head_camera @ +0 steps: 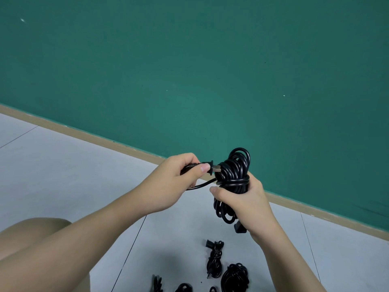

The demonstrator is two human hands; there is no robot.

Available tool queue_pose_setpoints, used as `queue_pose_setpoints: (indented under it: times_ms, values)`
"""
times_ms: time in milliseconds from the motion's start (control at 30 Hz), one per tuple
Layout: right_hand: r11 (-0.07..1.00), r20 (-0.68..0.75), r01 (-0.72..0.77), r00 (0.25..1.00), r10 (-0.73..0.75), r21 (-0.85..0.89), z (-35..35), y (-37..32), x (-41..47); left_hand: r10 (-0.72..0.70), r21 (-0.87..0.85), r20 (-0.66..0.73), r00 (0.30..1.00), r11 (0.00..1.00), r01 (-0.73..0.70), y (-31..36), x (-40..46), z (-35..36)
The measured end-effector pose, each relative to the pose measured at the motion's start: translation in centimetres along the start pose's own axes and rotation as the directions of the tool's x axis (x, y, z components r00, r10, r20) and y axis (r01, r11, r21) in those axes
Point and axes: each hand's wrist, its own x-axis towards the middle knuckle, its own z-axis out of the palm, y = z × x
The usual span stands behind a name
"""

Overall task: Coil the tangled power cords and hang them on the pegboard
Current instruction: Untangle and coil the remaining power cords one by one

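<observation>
Above the grey tiled floor (63,165), my right hand (246,199) grips the coiled black power cord (233,171) mid-bundle; my left hand (172,178) pinches its two-pronged plug (212,167) just beside the coil.

Both bare forearms reach forward from the lower corners and meet near the middle. The left hand (179,178) is curled, its thumb and fingers (205,167) pinching the black two-pin plug (211,167) at the end of a cord. The right hand (242,204) is wrapped round the waist of a black coiled power cord bundle (234,171), thumb laid across the front, wrist bent slightly inward. A bare knee (31,230) shows at lower left.
</observation>
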Motion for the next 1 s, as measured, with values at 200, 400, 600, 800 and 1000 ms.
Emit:
queue_pose_setpoints:
  times_ms: [200, 400, 600, 800, 1000]
  values:
    - [0.994, 0.026, -0.031, 0.999, 0.028, 0.109, -0.1, 0.1, 0.0, -0.041, -0.025, -0.083, 0.996, 0.999, 0.039, -0.6, 0.2, 0.0]
    - [0.969, 0.076, -0.050, 0.997, 0.033, 0.242, -0.2, 0.2, 0.0, 0.052, 0.181, 0.021, 0.998, 0.982, -0.055, -0.6, -0.6, 0.9]
    - [0.931, 0.125, -0.079, 0.992, 0.036, 0.358, -0.6, 0.2, 0.0, 0.122, 0.155, 0.083, 0.989, 0.979, -0.133, -0.6, -1.4, 0.9]
    - [0.906, 0.210, -0.112, 0.977, 0.027, 0.408, -0.9, 0.1, -0.1, 0.140, 0.127, 0.027, 0.990, 0.982, -0.142, -0.4, -1.1, 0.9]
    - [0.882, 0.255, -0.112, 0.967, -0.009, 0.457, -0.7, 0.0, -0.1, 0.153, 0.127, 0.018, 0.988, 0.980, -0.154, 0.1, -1.3, 0.8]
